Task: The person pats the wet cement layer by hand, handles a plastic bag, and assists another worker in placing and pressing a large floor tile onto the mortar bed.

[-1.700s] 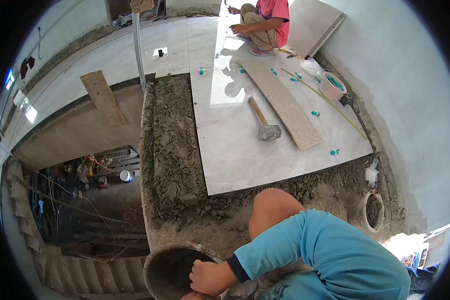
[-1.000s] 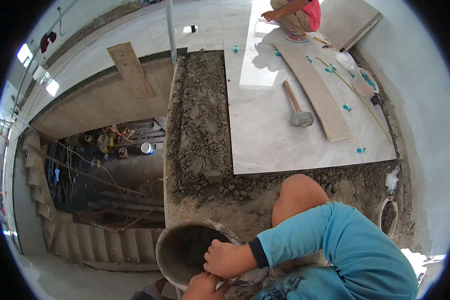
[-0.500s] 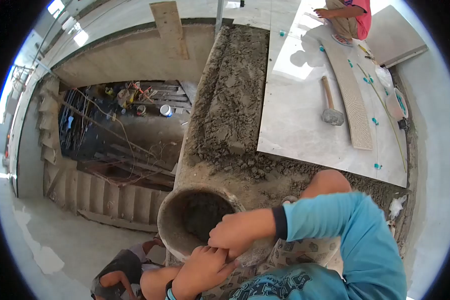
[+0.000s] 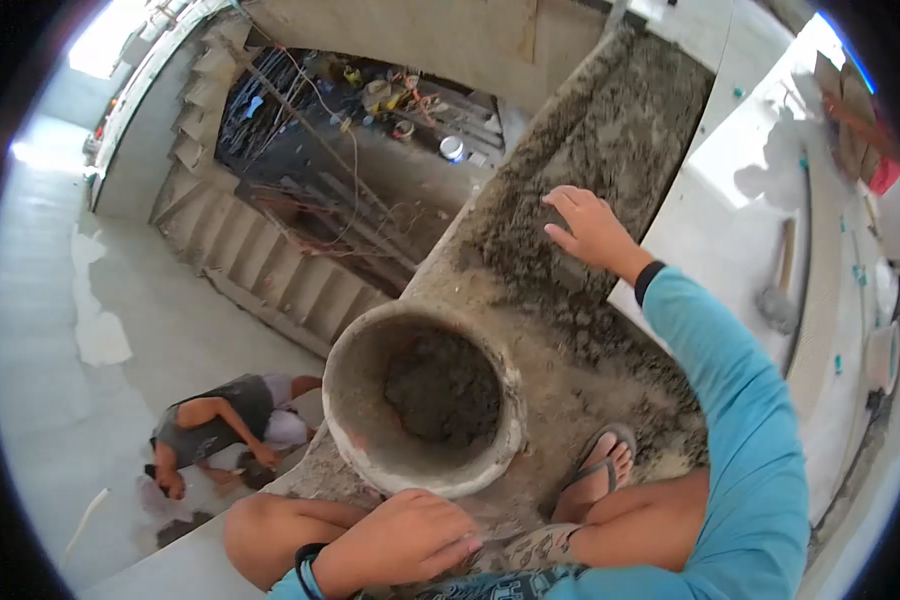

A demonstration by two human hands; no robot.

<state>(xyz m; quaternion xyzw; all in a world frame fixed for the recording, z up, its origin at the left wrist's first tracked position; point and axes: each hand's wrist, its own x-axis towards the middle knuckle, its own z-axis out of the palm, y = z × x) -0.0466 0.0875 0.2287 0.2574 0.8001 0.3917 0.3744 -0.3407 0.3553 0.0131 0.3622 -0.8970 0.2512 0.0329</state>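
Note:
My right hand (image 4: 592, 235) reaches over the bed of grey mortar (image 4: 610, 150), fingers apart and thumb out, with nothing visible in it. Beneath its palm lies a smooth grey patch; I cannot tell whether it is mortar or a tool. My left hand (image 4: 410, 537) rests loosely over my lap, fingers relaxed and holding nothing visible, just below the near rim of the bucket (image 4: 355, 370). Dark wet mortar (image 4: 445, 385) fills the bottom of this round, cement-crusted bucket, which stands upright in front of me.
Left of the ledge is an open stairwell with concrete steps (image 4: 240, 260) and debris below. Another person (image 4: 220, 420) bends at lower left. Large white tiles (image 4: 710, 240) lie to the right, with a mallet (image 4: 778, 300) on them. A second person (image 4: 875, 150) is at upper right.
My hands have separated: the right moved up and forward from the bucket to above the mortar bed, while the left stayed near the rim. The view has turned and shifted left.

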